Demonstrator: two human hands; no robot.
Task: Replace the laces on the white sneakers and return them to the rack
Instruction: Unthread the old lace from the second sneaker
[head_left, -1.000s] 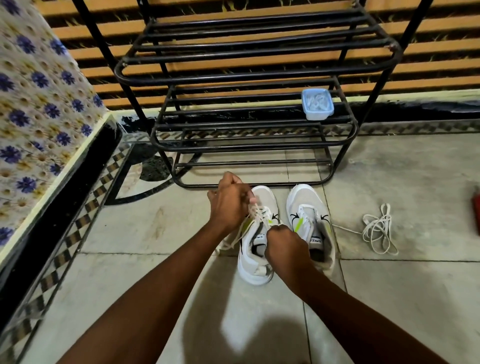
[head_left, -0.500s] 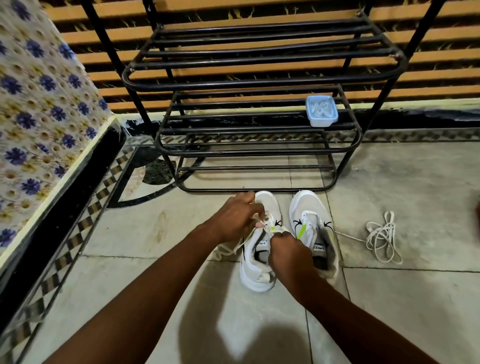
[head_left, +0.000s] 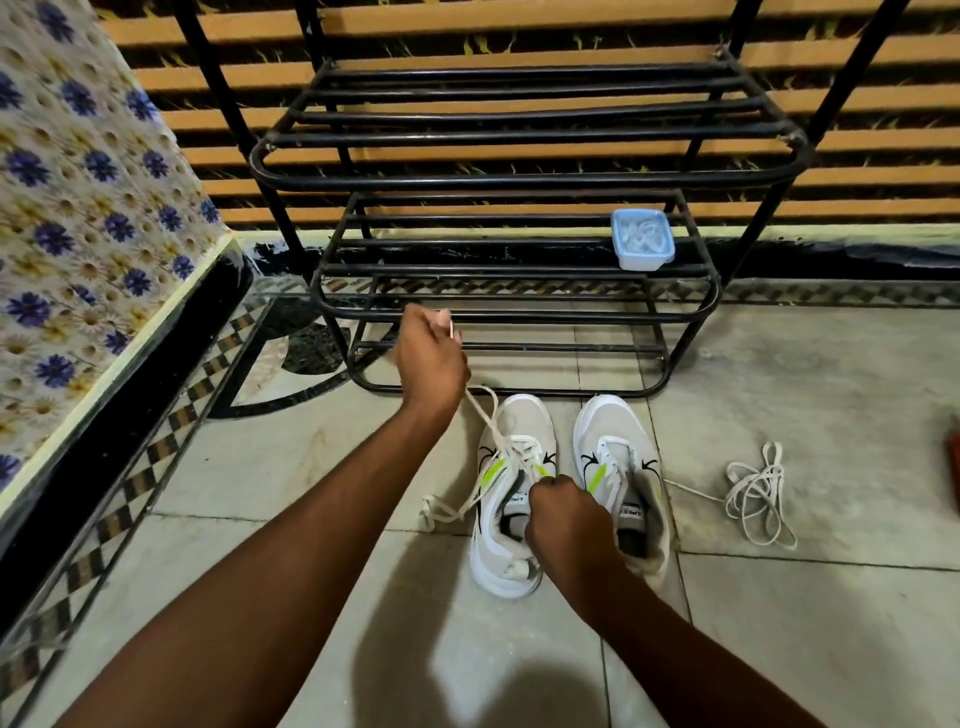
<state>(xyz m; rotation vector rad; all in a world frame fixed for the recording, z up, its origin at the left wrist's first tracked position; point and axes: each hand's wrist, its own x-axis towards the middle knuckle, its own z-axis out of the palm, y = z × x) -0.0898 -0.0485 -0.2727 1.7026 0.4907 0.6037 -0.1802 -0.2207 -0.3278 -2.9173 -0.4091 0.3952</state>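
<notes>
- The left grip (head_left: 431, 353) is a bare hand with its fingers curled tight. It pinches one end of a white lace (head_left: 480, 415).
- This grip is held up in the air, in front of the low bars of the rack (head_left: 519, 176).
- The lace runs down and to the right from this grip to the holes of the left shoe (head_left: 498, 545).
- The other end of the same lace lies in a loop on the floor (head_left: 805, 389), just left of that shoe.
- The right grip (head_left: 563, 512) is a closed fist on top of the left shoe, at its near lace holes. I cannot tell what it holds, because the fingers hide it.
- The left shoe stands on the floor with its toe pointing far, at the rack.
- The right shoe (head_left: 621, 467) stands just beside it on the right, toe pointing the same way. It has a lace in its holes too.
- Both shoes are white with green marks, and they sit near the foot of the rack, not on it.
- A loose lace (head_left: 758, 493) lies in a heap on the floor, right of the shoes.
- A small blue box (head_left: 642, 240) sits on the right side of the middle shelf of the rack.
- A bed (head_left: 78, 208) with a flower cloth is at the far left.
</notes>
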